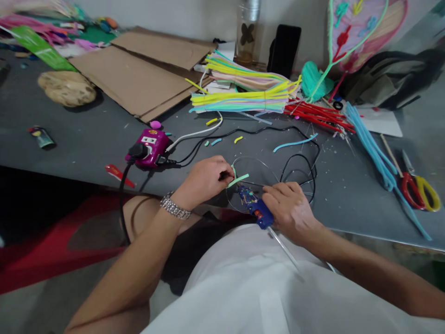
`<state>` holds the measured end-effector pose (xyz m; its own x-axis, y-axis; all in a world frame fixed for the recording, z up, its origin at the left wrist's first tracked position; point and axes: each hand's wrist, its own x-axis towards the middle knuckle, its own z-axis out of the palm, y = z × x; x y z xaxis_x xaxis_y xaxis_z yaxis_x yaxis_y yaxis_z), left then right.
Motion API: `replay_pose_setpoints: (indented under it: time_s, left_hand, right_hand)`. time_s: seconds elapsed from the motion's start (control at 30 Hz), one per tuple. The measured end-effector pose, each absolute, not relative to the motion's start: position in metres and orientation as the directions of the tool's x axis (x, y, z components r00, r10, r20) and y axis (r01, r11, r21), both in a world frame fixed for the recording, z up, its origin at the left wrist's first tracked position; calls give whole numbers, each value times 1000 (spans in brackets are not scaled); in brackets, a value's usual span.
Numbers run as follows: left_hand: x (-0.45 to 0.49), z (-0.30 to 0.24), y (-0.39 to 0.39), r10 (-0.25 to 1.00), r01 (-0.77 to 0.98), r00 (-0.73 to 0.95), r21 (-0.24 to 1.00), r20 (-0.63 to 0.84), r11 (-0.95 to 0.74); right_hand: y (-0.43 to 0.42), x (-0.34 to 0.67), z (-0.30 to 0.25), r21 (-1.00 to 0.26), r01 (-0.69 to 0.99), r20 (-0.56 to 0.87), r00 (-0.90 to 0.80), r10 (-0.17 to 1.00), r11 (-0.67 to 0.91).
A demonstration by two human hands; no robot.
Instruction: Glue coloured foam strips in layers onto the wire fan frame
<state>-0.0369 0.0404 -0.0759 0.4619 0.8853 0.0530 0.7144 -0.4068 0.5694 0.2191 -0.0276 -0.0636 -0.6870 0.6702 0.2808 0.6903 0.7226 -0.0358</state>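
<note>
My left hand [206,180], a metal watch on its wrist, pinches a short pale green pipe cleaner [240,179] at the side of a thin wire hoop [255,158]. My right hand [290,208] is wrapped round a blue hot glue gun [263,216]. The gun's nozzle points at the pale green piece, close to my left fingertips; whether they touch I cannot tell. A clear glue stick [283,247] sticks out of the gun's back end. Part of the hoop is hidden behind my hands and the gun.
A purple power socket [152,147] with black cables stands left of my hands. Bundled pipe cleaners [243,101] lie behind, beside flat cardboard [135,76]. At right are blue pipe cleaners [370,146] and scissors [419,185]. A red knife [119,175] lies near the front edge.
</note>
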Motion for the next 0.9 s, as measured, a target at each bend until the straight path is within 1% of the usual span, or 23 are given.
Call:
replay_pose_setpoints:
  time_s: [0.17,0.23,0.37,0.53,0.7,0.9]
  left_hand:
    - [-38,-76,44,812,699,574,453,107,-553]
    - [-38,-75,45,789,682,603,437,118,-586]
    - [-41,-75,45,782,644,608,491,136,-587]
    - [-46,-78,48,789,612,600,558,133,-560]
    - [-47,-78,49,802,625,589,573,100,-530]
    - [-45,-76,48,812,638,576,572,90,-516]
  right_hand:
    - [-25,216,-62,23,712,250,-684,685,702]
    - [-24,216,-61,33,714,256,-683,684,699]
    - [-22,215,-62,48,715,262,-683,682,697]
    - [-21,215,-61,39,703,263,-693,672,710]
    - [-22,215,-59,27,700,237,-698,676,714]
    - [-22,214,-60,45,698,244,-702,670,715]
